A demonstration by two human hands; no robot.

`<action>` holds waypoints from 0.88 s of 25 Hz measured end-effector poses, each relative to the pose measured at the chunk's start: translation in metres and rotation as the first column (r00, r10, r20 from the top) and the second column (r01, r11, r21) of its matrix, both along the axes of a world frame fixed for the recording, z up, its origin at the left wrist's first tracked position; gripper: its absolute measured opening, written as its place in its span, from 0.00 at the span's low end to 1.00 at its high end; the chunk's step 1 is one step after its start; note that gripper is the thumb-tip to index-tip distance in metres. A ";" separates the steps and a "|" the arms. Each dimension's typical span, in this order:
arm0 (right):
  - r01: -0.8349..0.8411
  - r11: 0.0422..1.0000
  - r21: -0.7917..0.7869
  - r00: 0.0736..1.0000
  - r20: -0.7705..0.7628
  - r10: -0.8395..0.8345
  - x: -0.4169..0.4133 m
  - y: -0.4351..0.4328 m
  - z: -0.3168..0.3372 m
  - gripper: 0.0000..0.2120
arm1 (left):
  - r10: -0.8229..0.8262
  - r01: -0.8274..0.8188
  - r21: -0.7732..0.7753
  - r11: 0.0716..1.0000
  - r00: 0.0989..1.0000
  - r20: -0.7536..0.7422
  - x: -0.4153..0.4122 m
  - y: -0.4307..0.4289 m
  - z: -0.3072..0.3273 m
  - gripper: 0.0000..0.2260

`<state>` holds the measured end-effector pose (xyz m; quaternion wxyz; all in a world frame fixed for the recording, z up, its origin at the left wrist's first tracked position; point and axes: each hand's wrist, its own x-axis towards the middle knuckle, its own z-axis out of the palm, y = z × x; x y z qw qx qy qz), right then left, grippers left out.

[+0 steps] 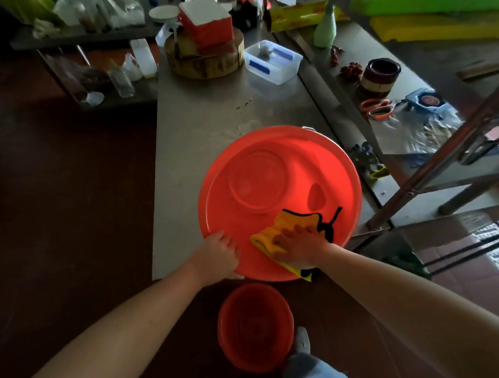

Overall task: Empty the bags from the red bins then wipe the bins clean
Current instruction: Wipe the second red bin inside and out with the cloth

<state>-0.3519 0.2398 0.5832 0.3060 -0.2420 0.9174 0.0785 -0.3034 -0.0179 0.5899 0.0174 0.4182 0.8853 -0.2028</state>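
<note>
The red plastic lid (pixel 270 173) lies mid-frame on a steel table (pixel 204 121), its near rim overhanging the table's front edge, with bare steel beyond it. It is round and glossy, with a moulded ring and an oval recess. The right hand (pixel 299 248) presses flat on a black-trimmed yellow cloth (pixel 290 224). The left hand (pixel 220 254) grips the lower-left rim. A red bucket (pixel 255 327) stands below. The print on the yellow box (pixel 297 17) is unreadable.

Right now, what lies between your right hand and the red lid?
A yellow cloth with black trim lies there. The right hand presses it flat onto the red lid, as the head view shows.
</note>
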 end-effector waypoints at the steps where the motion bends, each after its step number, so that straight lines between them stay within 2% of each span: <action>1: 0.011 1.000 -0.015 1.000 -0.006 -0.012 -0.004 -0.005 -0.010 0.32 | -0.009 0.009 0.022 1.000 1.000 0.005 0.001 -0.003 -0.003 0.35; 4: 0.089 0.994 -0.060 0.996 0.036 -0.087 -0.027 -0.020 -0.034 0.31 | -0.035 0.036 0.090 0.995 0.999 -0.016 0.001 -0.006 -0.009 0.36; 8: 0.231 0.945 -0.232 0.973 0.045 -0.227 -0.063 -0.028 -0.052 0.28 | -0.004 0.006 0.131 0.991 1.000 -0.015 0.007 0.003 -0.013 0.35; 9: 0.235 0.941 -0.243 0.972 0.035 -0.234 -0.073 -0.027 -0.056 0.25 | 0.012 -0.008 0.144 0.990 1.000 -0.029 0.009 0.006 -0.014 0.35; 11: 0.237 0.932 -0.276 0.967 -0.027 -0.254 -0.091 -0.023 -0.073 0.12 | 0.040 -0.030 0.160 0.987 0.997 -0.061 0.013 0.013 -0.015 0.35; 14: 0.261 0.899 -0.353 0.952 -0.062 -0.301 -0.102 -0.021 -0.088 0.17 | 0.077 -0.059 0.174 0.983 0.992 -0.098 0.012 0.024 -0.016 0.36; 16: 0.246 0.917 -0.313 0.965 -0.007 -0.262 -0.091 -0.031 -0.077 0.25 | 0.086 -0.071 0.161 0.984 0.992 -0.091 0.011 0.029 -0.015 0.36; 19: 0.303 0.927 -0.222 0.948 0.164 -0.271 -0.061 -0.059 -0.071 0.33 | 0.031 -0.021 0.110 0.994 0.995 -0.093 0.013 0.028 -0.016 0.33; 22: 0.205 0.947 -0.247 0.976 0.129 -0.178 -0.041 -0.063 -0.077 0.32 | 0.023 -0.018 0.056 0.998 0.996 -0.087 0.014 0.025 -0.013 0.29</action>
